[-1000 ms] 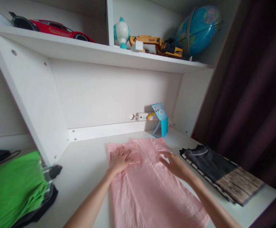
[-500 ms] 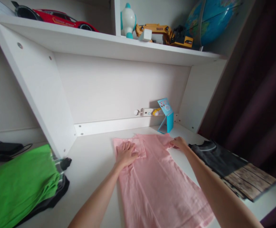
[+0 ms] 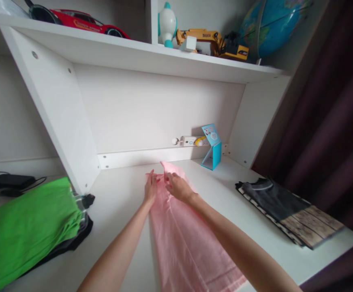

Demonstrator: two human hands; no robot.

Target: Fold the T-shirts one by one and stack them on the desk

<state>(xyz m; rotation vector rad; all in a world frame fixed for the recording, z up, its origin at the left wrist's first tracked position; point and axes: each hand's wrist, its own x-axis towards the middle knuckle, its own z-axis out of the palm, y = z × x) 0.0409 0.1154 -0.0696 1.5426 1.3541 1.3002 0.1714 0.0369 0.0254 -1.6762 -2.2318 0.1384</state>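
A pink T-shirt [image 3: 188, 239] lies on the white desk, its right side folded over toward the left. My right hand [image 3: 178, 187] is closed on the upper part of the shirt, where a bit of cloth stands up above the fingers. At the shirt's upper left edge, my left hand [image 3: 151, 187] rests on its side against the cloth, fingers stretched and thumb apart. The two hands are close together. Part of the shirt's top is hidden behind them.
Green clothing [image 3: 33, 227] lies in a pile at left, near a black adapter [image 3: 7, 181]. Folded dark clothes [image 3: 285, 211] are at right. A blue desk calendar [image 3: 215, 156] and a power strip [image 3: 191, 141] stand at the back. An overhead shelf [image 3: 164, 61] carries toys and a globe.
My right hand has carried the shirt's right side leftward over the middle. My left hand has lifted from lying flat on the folded cloth and turned onto its side at the left edge.
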